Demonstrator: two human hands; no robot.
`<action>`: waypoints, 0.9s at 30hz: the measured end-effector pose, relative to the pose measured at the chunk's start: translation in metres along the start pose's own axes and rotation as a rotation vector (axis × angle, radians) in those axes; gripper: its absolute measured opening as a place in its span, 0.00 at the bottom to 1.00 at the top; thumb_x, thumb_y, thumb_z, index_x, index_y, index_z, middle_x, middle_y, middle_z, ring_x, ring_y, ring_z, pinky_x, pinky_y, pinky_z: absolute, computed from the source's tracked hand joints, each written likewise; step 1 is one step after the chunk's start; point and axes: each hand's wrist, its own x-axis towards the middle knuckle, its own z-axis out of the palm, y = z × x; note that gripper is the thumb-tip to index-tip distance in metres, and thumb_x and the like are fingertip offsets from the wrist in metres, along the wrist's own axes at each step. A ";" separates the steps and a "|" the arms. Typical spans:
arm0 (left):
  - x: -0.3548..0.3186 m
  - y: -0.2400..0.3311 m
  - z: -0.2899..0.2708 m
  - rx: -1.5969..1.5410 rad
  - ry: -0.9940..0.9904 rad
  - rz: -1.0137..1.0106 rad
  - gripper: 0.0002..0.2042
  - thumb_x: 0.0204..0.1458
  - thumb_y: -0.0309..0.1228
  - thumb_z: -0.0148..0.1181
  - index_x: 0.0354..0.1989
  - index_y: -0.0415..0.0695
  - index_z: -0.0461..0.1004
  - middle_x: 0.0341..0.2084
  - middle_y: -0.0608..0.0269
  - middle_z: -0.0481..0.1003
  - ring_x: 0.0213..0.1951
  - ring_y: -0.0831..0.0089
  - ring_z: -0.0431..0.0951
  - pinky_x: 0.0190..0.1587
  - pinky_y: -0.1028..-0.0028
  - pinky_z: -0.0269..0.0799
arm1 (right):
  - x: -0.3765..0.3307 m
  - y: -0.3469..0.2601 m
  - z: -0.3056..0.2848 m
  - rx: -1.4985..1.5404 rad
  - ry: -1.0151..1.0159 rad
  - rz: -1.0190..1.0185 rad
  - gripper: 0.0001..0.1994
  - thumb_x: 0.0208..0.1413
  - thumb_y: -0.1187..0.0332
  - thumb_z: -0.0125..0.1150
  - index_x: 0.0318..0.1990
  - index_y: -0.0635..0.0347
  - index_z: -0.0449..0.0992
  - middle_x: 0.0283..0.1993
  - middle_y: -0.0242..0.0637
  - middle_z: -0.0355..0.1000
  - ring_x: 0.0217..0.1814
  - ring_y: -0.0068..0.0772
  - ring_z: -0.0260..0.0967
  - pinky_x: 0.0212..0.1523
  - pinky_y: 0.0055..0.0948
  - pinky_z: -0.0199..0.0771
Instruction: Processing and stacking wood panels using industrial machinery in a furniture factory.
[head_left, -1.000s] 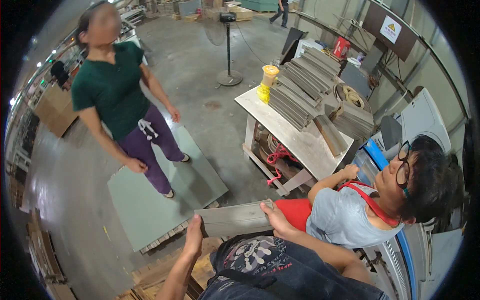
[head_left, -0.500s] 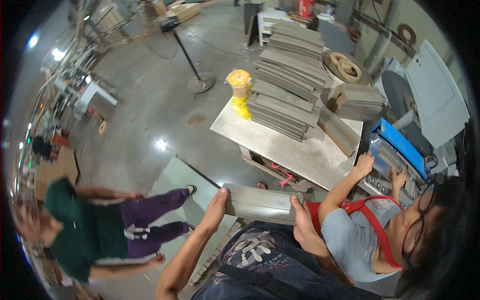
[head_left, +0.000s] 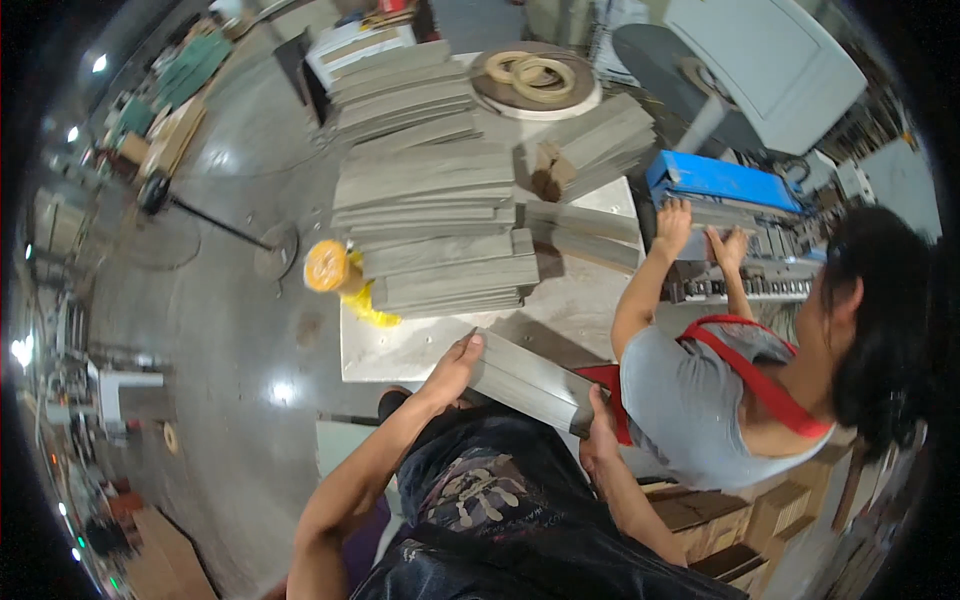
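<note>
Between my two hands I hold a bundle of grey wood-grain boards [head_left: 530,382], tilted down toward the right, in front of my body. My left hand [head_left: 455,370] grips its left end with the thumb on top. At the right end my right hand [head_left: 600,430] is closed on it, thumb over the upper face. Just beyond the bundle is the pale worktable [head_left: 400,352]. Stacks of similar grey boards [head_left: 425,195] cover much of that table, and a shorter stack [head_left: 595,150] lies at its right.
A yellow-wrapped roll [head_left: 328,266] stands on the table's left edge. At the right a co-worker in a grey shirt [head_left: 690,400] works at a machine with a blue cover [head_left: 725,182]. Tape rings [head_left: 530,76] lie on a round disc. Cardboard boxes [head_left: 715,525] sit at the lower right.
I have turned to the right and come closer to the worktable, carrying the bundle. Its right end now dips lower. The person in green on the left has mostly gone out of view.
</note>
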 end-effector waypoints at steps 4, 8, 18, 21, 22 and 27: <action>0.036 0.004 -0.006 0.140 -0.229 -0.045 0.36 0.62 0.55 0.38 0.67 0.37 0.51 0.65 0.45 0.54 0.67 0.58 0.52 0.61 0.68 0.57 | -0.010 0.031 0.010 0.170 0.229 -0.051 0.34 0.59 0.47 0.55 0.65 0.56 0.54 0.64 0.38 0.58 0.64 0.34 0.55 0.65 0.36 0.51; 0.063 0.002 -0.011 0.379 -0.406 0.018 0.37 0.61 0.57 0.37 0.68 0.39 0.49 0.67 0.49 0.51 0.69 0.60 0.48 0.68 0.66 0.42 | -0.026 0.074 0.032 0.389 0.305 -0.181 0.31 0.60 0.51 0.53 0.65 0.56 0.53 0.63 0.39 0.59 0.65 0.39 0.55 0.65 0.40 0.53; 0.125 0.017 0.043 0.636 -0.881 0.178 0.29 0.64 0.49 0.37 0.63 0.35 0.59 0.59 0.51 0.65 0.60 0.64 0.63 0.63 0.69 0.54 | -0.041 0.133 0.076 0.858 0.477 -0.366 0.24 0.63 0.52 0.50 0.58 0.61 0.64 0.59 0.39 0.66 0.62 0.39 0.61 0.66 0.38 0.55; 0.137 0.030 0.069 0.681 -0.989 0.207 0.27 0.63 0.48 0.41 0.61 0.38 0.63 0.57 0.51 0.67 0.59 0.66 0.65 0.62 0.68 0.56 | -0.044 0.125 0.087 0.909 0.534 -0.382 0.25 0.63 0.52 0.48 0.59 0.62 0.64 0.60 0.39 0.65 0.61 0.39 0.62 0.65 0.37 0.56; 0.138 0.035 0.075 0.696 -0.969 0.170 0.28 0.63 0.49 0.41 0.61 0.38 0.62 0.58 0.51 0.66 0.60 0.65 0.64 0.62 0.67 0.55 | -0.045 0.121 0.090 0.961 0.534 -0.356 0.25 0.63 0.51 0.48 0.59 0.62 0.64 0.60 0.39 0.65 0.61 0.39 0.62 0.65 0.37 0.56; 0.149 0.075 0.107 0.709 -1.089 0.122 0.31 0.61 0.52 0.44 0.63 0.38 0.61 0.61 0.50 0.63 0.64 0.62 0.59 0.65 0.65 0.50 | -0.032 0.100 0.099 1.000 0.625 -0.444 0.26 0.62 0.51 0.48 0.60 0.61 0.64 0.60 0.40 0.65 0.61 0.41 0.62 0.63 0.39 0.59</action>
